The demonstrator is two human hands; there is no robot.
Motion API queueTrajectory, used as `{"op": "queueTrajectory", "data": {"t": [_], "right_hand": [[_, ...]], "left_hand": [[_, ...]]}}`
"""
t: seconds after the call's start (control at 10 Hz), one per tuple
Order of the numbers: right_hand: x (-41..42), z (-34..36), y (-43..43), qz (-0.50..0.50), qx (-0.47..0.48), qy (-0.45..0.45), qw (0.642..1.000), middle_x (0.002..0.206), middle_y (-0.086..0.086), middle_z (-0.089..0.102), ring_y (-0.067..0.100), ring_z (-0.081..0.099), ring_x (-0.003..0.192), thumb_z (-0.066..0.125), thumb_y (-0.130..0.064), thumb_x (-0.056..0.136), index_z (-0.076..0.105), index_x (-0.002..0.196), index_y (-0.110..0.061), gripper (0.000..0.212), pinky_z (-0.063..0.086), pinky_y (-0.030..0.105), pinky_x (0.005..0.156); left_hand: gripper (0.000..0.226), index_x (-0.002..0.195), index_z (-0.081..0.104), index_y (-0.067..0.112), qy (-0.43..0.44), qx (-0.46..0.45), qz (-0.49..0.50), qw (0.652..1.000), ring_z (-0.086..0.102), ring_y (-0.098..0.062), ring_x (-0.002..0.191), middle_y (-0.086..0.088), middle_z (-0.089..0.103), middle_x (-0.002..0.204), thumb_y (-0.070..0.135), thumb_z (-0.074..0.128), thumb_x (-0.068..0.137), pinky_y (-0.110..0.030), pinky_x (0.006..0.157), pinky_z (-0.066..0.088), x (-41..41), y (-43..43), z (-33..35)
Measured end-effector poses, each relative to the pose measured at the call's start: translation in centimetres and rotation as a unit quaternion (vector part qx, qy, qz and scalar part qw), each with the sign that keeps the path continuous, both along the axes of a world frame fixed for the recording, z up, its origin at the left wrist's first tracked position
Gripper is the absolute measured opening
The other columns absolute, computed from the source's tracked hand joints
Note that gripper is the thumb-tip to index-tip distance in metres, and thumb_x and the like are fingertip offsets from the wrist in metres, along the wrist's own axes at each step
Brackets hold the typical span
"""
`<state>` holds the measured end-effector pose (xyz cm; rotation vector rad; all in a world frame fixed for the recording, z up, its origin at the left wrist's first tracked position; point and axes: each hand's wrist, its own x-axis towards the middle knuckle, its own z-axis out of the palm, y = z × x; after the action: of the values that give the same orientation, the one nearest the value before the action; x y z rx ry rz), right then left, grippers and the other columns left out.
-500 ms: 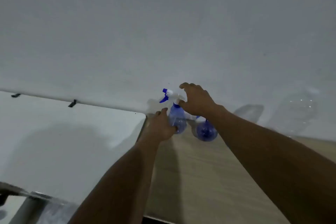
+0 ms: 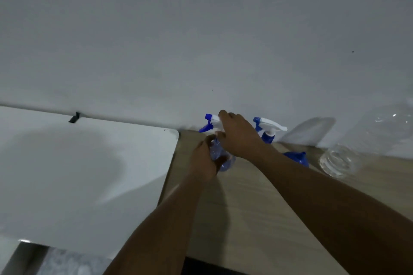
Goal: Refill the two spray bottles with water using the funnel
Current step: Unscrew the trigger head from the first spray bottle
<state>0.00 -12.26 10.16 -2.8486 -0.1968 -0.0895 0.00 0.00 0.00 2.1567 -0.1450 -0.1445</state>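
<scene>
The refill looks barely begun: the left hand has its grip clamped round the body of the near spray bottle on the table, and the right hand closes over its white trigger head, likely to unscrew it. Counted: two spray bottles, the second standing capped just beside, one blue funnel and one clear water bottle.

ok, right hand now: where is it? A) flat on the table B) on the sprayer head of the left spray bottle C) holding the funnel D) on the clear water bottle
B: the right hand covers the white trigger head of the left spray bottle, whose body the left hand grips; the clear bottle stands untouched.
</scene>
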Motion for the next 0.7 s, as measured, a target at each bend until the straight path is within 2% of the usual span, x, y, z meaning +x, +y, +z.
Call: {"op": "queueTrajectory", "data": {"t": [0.1, 0.2, 0.3, 0.4, 0.5, 0.6, 0.7], "right_hand": [[-4.0, -0.6, 0.2, -0.017, 0.004, -0.006, 1.000, 0.100, 0.004, 0.059, 0.019, 0.055, 0.088, 0.059, -0.027, 0.095, 0.041, 0.119, -0.016, 0.032, 0.054, 0.035, 0.073], [-7.7, -1.4, -0.1, -0.042, -0.020, -0.036, 0.998, 0.098, 0.001, 0.058, 0.017, 0.056, 0.089, 0.061, -0.034, 0.094, 0.041, 0.120, -0.018, 0.036, 0.047, 0.030, 0.072], [-10.6, -1.7, -0.9, -0.054, -0.062, -0.070, 0.994, 0.098, 0.003, 0.064, 0.022, 0.063, 0.088, 0.063, -0.038, 0.092, 0.045, 0.116, -0.017, 0.036, 0.054, 0.036, 0.069], [-13.0, -1.8, -1.9, -0.066, -0.070, -0.082, 0.992, 0.098, 0.005, 0.065, 0.022, 0.065, 0.080, 0.064, -0.035, 0.092, 0.046, 0.114, -0.016, 0.034, 0.055, 0.037, 0.060], [-14.9, -2.1, -2.7, -0.069, -0.037, -0.069, 0.995, 0.102, 0.008, 0.063, 0.022, 0.063, 0.080, 0.064, -0.024, 0.091, 0.047, 0.120, -0.013, 0.036, 0.056, 0.038, 0.061], [-16.0, -2.4, -3.4, -0.039, 0.014, -0.054, 0.998, 0.106, 0.009, 0.060, 0.024, 0.059, 0.089, 0.066, -0.017, 0.089, 0.048, 0.120, -0.011, 0.037, 0.054, 0.038, 0.070], [-16.5, -2.1, -4.3, -0.002, 0.042, -0.035, 0.998, 0.111, 0.007, 0.055, 0.023, 0.054, 0.095, 0.068, -0.017, 0.086, 0.046, 0.120, -0.014, 0.041, 0.052, 0.037, 0.076]], "left_hand": [[0.005, 0.087, 0.075, 0.027, -0.020, -0.073, -0.072, 0.995, 0.062, 0.010, 0.071, 0.027, 0.069, 0.078, 0.025, 0.071, 0.090, -0.020, 0.077, 0.047, -4.9, 0.2, 0.6], [0.008, 0.099, 0.068, 0.014, 0.024, -0.084, -0.087, 0.992, 0.059, 0.014, 0.070, 0.028, 0.062, 0.079, 0.011, 0.069, 0.093, -0.021, 0.075, 0.045, -6.9, 0.1, -0.1], [0.019, 0.112, 0.061, 0.014, 0.030, -0.081, -0.087, 0.992, 0.064, 0.002, 0.091, 0.009, 0.067, 0.097, 0.015, 0.068, 0.095, -0.024, 0.085, 0.048, -10.0, -0.2, -0.2], [0.041, 0.123, 0.058, 0.016, 0.007, -0.007, -0.101, 0.995, 0.061, -0.009, 0.095, 0.009, 0.063, 0.105, 0.025, 0.075, 0.087, -0.026, 0.083, 0.047, -12.0, -1.1, 0.3], [0.051, 0.126, 0.055, 0.021, 0.005, 0.013, -0.110, 0.994, 0.063, -0.012, 0.098, 0.011, 0.062, 0.108, 0.027, 0.079, 0.082, -0.031, 0.086, 0.051, -13.7, -1.9, 0.2], [0.058, 0.132, 0.052, 0.018, 0.016, 0.020, -0.104, 0.994, 0.063, -0.019, 0.107, -0.003, 0.065, 0.120, 0.027, 0.080, 0.082, -0.036, 0.096, 0.051, -14.6, -2.4, 0.0], [0.058, 0.136, 0.052, 0.011, 0.022, -0.013, -0.111, 0.994, 0.062, -0.023, 0.114, -0.008, 0.065, 0.125, 0.023, 0.078, 0.085, -0.033, 0.099, 0.046, -15.5, -2.4, 1.0]]}}
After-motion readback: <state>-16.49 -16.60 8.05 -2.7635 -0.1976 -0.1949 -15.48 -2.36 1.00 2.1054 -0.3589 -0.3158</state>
